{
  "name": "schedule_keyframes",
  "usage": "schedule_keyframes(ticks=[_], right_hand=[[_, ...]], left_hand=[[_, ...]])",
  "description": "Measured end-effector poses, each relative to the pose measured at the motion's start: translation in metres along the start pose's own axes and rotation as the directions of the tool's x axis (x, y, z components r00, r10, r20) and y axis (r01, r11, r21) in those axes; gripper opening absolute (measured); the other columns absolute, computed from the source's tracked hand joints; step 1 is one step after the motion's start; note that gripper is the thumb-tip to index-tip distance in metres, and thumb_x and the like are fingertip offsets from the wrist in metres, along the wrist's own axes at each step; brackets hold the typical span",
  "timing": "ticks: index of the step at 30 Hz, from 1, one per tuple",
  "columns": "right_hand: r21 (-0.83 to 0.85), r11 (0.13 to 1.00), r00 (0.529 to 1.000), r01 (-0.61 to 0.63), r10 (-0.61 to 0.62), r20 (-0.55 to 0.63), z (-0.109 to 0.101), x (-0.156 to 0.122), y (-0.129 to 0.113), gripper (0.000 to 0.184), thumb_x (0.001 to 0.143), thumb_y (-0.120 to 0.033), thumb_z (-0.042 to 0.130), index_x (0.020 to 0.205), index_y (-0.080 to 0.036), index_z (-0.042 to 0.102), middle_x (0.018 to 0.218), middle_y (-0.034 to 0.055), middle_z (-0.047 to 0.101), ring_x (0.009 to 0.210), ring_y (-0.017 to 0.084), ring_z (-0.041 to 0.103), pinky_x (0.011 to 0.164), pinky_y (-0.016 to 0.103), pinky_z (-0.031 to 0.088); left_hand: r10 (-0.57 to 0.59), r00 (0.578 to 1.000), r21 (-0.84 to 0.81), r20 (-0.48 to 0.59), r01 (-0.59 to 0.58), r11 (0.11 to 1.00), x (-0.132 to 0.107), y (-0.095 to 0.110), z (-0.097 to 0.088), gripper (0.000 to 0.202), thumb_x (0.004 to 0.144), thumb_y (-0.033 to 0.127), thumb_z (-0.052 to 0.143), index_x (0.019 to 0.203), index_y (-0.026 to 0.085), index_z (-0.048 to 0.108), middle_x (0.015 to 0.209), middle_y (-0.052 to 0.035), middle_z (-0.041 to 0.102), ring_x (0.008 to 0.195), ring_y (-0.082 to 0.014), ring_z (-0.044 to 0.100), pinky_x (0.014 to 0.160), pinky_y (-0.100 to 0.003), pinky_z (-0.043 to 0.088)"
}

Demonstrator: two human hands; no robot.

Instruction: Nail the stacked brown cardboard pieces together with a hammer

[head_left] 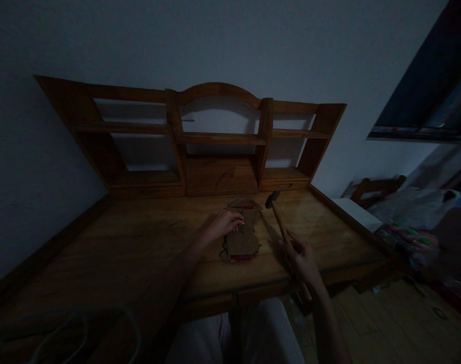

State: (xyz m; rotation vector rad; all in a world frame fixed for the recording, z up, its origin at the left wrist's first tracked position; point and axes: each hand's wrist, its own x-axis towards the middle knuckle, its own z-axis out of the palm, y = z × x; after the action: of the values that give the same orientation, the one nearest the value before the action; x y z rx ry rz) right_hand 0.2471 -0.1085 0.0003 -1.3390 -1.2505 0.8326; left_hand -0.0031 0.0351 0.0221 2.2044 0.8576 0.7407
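A hammer (279, 220) is in my right hand (302, 259), whose fingers wrap round the wooden handle. Its dark metal head is raised over the desk, to the right of a brown, speckled flat piece (244, 243) with ragged edges and red strips at its top and bottom. My left hand (229, 222) reaches over the upper left part of that piece, fingertips pinched together close to its surface. Anything between those fingertips is too small and dark to make out.
The wooden desk (139, 242) has a shelf unit (219, 137) along its back, against the wall. To the right are a white surface (354, 212), a wooden chair back (378, 188) and plastic bags (412, 207). A pale cable (134, 323) loops at lower left.
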Motion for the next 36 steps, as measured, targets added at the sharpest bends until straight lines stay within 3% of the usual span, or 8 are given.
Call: schedule_keyframes(ticks=[12, 17, 23, 27, 31, 34, 36], right_hand=[[-0.019, 0.999, 0.999, 0.032, -0.032, 0.025, 0.000, 0.002, 0.000, 0.055, 0.085, -0.045, 0.059, 0.131, -0.020, 0.045, 0.068, 0.0007, 0.048, 0.052, 0.010, 0.039, 0.042, 0.020, 0.030], [0.006, 1.000, 0.999, 0.020, -0.020, 0.038, 0.002, 0.002, 0.003, 0.055, 0.084, -0.046, 0.059, 0.131, -0.019, 0.045, 0.063, -0.0003, 0.045, 0.047, 0.009, 0.037, 0.040, 0.020, 0.028], [-0.004, 1.000, 0.999, 0.012, -0.011, 0.044, 0.001, 0.004, 0.004, 0.057, 0.084, -0.047, 0.058, 0.133, -0.021, 0.043, 0.066, 0.0003, 0.046, 0.048, 0.010, 0.039, 0.040, 0.019, 0.030], [-0.056, 0.997, 0.998, 0.044, -0.042, 0.046, 0.001, 0.005, 0.003, 0.052, 0.085, -0.045, 0.059, 0.129, -0.021, 0.048, 0.065, 0.0002, 0.047, 0.051, 0.009, 0.041, 0.042, 0.018, 0.031], [0.016, 1.000, 0.998, -0.014, 0.013, 0.053, 0.002, 0.005, 0.007, 0.057, 0.085, -0.048, 0.057, 0.135, -0.024, 0.040, 0.060, -0.0022, 0.042, 0.043, 0.009, 0.035, 0.035, 0.019, 0.026], [0.012, 1.000, 0.997, 0.020, -0.020, 0.070, 0.001, 0.006, 0.007, 0.060, 0.085, -0.047, 0.058, 0.134, -0.019, 0.041, 0.062, -0.0005, 0.046, 0.046, 0.010, 0.038, 0.037, 0.019, 0.028], [0.003, 0.999, 0.997, 0.035, -0.036, 0.065, 0.001, 0.005, 0.005, 0.061, 0.084, -0.046, 0.059, 0.134, -0.016, 0.041, 0.064, 0.0005, 0.047, 0.048, 0.010, 0.040, 0.038, 0.020, 0.030]], left_hand=[[0.035, 0.999, 0.025, 0.012, -0.035, 0.999, 0.005, -0.017, 0.007, 0.023, 0.084, 0.026, 0.046, 0.084, 0.009, 0.061, 0.070, -0.0041, 0.059, 0.058, -0.0085, 0.056, 0.051, -0.016, 0.041], [0.014, 1.000, 0.046, 0.020, -0.014, 0.999, 0.006, -0.012, 0.005, 0.022, 0.083, 0.024, 0.045, 0.082, 0.009, 0.062, 0.069, -0.0037, 0.059, 0.057, -0.0081, 0.055, 0.050, -0.015, 0.038], [0.052, 0.998, 0.143, -0.046, -0.045, 0.989, 0.007, -0.005, 0.008, 0.016, 0.079, 0.015, 0.049, 0.077, 0.009, 0.063, 0.066, -0.0024, 0.059, 0.057, -0.0070, 0.054, 0.052, -0.014, 0.036], [0.029, 0.999, 0.051, -0.040, -0.027, 0.998, 0.005, -0.010, 0.009, 0.017, 0.080, 0.017, 0.048, 0.081, 0.009, 0.063, 0.072, -0.0032, 0.060, 0.058, -0.0075, 0.054, 0.052, -0.015, 0.037], [0.023, 0.999, -0.072, -0.028, -0.025, 0.997, 0.001, -0.014, 0.006, 0.023, 0.084, 0.026, 0.049, 0.089, 0.007, 0.061, 0.075, -0.0054, 0.060, 0.061, -0.0094, 0.055, 0.055, -0.017, 0.042], [0.027, 1.000, -0.164, 0.008, -0.026, 0.986, -0.001, -0.015, 0.004, 0.029, 0.084, 0.032, 0.050, 0.088, 0.005, 0.060, 0.076, -0.0075, 0.060, 0.063, -0.0108, 0.056, 0.058, -0.019, 0.044], [0.023, 0.999, -0.228, 0.024, -0.017, 0.973, -0.003, -0.014, 0.003, 0.028, 0.083, 0.028, 0.050, 0.095, 0.004, 0.059, 0.083, -0.0096, 0.061, 0.064, -0.0108, 0.056, 0.060, -0.020, 0.045]])
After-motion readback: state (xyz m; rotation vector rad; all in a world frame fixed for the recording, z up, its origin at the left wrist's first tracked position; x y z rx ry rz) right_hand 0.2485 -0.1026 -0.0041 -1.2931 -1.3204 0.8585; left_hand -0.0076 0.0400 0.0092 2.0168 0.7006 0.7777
